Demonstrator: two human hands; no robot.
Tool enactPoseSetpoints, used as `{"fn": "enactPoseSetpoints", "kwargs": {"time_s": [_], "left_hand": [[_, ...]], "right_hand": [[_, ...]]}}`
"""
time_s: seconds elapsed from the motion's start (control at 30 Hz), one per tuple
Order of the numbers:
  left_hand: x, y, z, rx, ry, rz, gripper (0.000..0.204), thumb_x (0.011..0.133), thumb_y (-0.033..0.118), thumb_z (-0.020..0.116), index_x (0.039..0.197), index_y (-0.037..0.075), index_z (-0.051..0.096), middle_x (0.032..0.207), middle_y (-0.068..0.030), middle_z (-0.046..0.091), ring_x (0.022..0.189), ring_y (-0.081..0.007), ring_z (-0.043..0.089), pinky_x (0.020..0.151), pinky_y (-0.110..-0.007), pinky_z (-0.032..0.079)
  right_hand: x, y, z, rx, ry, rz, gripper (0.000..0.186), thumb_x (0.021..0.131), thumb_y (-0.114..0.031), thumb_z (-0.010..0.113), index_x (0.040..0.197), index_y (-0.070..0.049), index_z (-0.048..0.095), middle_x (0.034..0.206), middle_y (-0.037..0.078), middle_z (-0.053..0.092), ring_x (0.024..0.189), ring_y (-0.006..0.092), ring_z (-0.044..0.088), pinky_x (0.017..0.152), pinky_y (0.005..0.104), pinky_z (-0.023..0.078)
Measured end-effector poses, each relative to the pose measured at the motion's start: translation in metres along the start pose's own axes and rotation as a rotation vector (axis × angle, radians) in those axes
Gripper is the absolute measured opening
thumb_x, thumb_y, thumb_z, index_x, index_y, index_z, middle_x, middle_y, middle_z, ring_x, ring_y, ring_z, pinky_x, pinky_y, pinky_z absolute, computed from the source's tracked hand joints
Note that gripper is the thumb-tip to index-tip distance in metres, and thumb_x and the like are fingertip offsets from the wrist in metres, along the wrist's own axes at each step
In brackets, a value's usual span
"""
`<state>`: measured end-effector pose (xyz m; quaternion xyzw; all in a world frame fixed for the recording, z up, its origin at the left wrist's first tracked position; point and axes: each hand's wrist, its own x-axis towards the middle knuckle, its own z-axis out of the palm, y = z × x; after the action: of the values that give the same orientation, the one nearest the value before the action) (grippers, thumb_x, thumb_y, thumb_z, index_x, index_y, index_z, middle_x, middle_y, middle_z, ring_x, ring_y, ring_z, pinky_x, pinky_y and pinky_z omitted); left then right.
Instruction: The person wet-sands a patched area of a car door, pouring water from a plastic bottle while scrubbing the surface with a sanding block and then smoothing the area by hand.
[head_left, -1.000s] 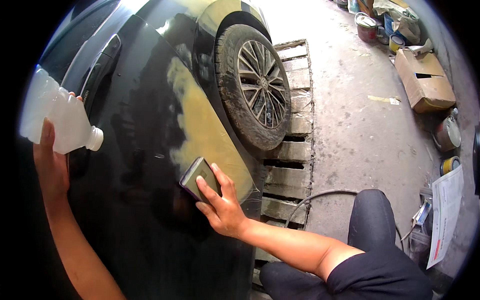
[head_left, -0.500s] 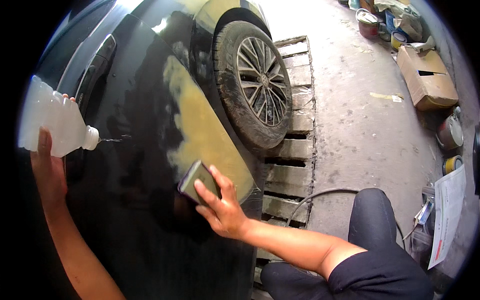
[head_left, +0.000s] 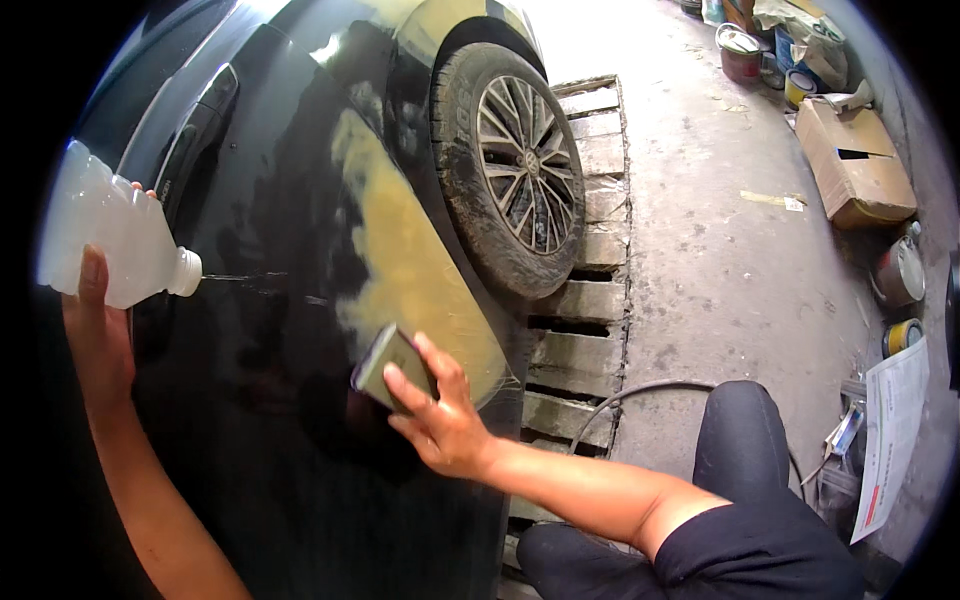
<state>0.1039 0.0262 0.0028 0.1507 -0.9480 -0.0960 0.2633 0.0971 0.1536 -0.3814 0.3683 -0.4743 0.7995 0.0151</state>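
Observation:
My left hand [head_left: 95, 330] grips a translucent white plastic bottle [head_left: 115, 240], tipped sideways with its cap toward a black car panel [head_left: 280, 300]. A thin jet of liquid leaves the cap and hits the panel. My right hand [head_left: 435, 415] presses a grey sanding block [head_left: 388, 365] flat against the panel at the lower edge of a yellowish filler patch [head_left: 405, 250]. The patch runs along the panel beside the wheel arch.
The car's wheel [head_left: 520, 175] stands on wooden planks [head_left: 590, 290] over a concrete floor. A hose [head_left: 650, 390] curves past my knee [head_left: 745, 430]. A cardboard box [head_left: 855, 165], several paint cans [head_left: 740, 50] and a paper sheet [head_left: 890, 430] lie at the right.
The bottle has tipped lower and started squirting liquid onto the panel. My right hand and the sanding block have slid slightly down along the filler patch.

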Motion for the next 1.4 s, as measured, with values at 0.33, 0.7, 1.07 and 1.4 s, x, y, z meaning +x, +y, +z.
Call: {"fn": "enactPoseSetpoints", "kwargs": {"time_s": [0.33, 0.7, 1.07, 1.4], "left_hand": [[-0.002, -0.005, -0.005, 0.013, 0.031, 0.008, 0.078, 0.1, 0.052, 0.059, 0.154, 0.003, 0.034, 0.146, -0.0168, 0.051, 0.14, -0.0301, 0.046, 0.118, -0.046, 0.033], [-0.001, -0.004, 0.002, 0.034, 0.001, 0.003, 0.08, 0.098, 0.056, 0.061, 0.153, 0.005, 0.034, 0.148, -0.0165, 0.049, 0.138, -0.031, 0.046, 0.116, -0.047, 0.035], [-0.003, -0.004, -0.009, 0.085, 0.044, -0.03, 0.086, 0.096, 0.061, 0.059, 0.155, 0.005, 0.031, 0.144, -0.0177, 0.048, 0.14, -0.0313, 0.042, 0.116, -0.048, 0.036], [-0.004, -0.006, -0.004, 0.071, 0.06, -0.021, 0.084, 0.097, 0.061, 0.059, 0.155, 0.008, 0.032, 0.145, -0.0178, 0.045, 0.14, -0.0318, 0.042, 0.117, -0.047, 0.036]], "right_hand": [[0.141, 0.039, -0.004, -0.144, 0.18, -0.048, 0.061, 0.093, -0.022, 0.067, 0.151, -0.02, 0.048, 0.153, 0.028, 0.035, 0.134, 0.0481, 0.04, 0.111, 0.0555, 0.034], [0.195, 0.036, -0.014, -0.187, 0.095, -0.11, 0.063, 0.087, -0.018, 0.071, 0.147, -0.021, 0.053, 0.152, 0.027, 0.037, 0.136, 0.0468, 0.04, 0.11, 0.0545, 0.035], [0.11, 0.019, 0.005, -0.041, 0.1, -0.186, 0.069, 0.085, -0.014, 0.072, 0.15, -0.025, 0.05, 0.155, 0.026, 0.034, 0.14, 0.0454, 0.039, 0.111, 0.0528, 0.033], [0.072, 0.013, 0.002, -0.049, 0.017, -0.139, 0.074, 0.081, -0.006, 0.074, 0.15, -0.023, 0.052, 0.159, 0.024, 0.032, 0.143, 0.0437, 0.037, 0.115, 0.0522, 0.032]]}}
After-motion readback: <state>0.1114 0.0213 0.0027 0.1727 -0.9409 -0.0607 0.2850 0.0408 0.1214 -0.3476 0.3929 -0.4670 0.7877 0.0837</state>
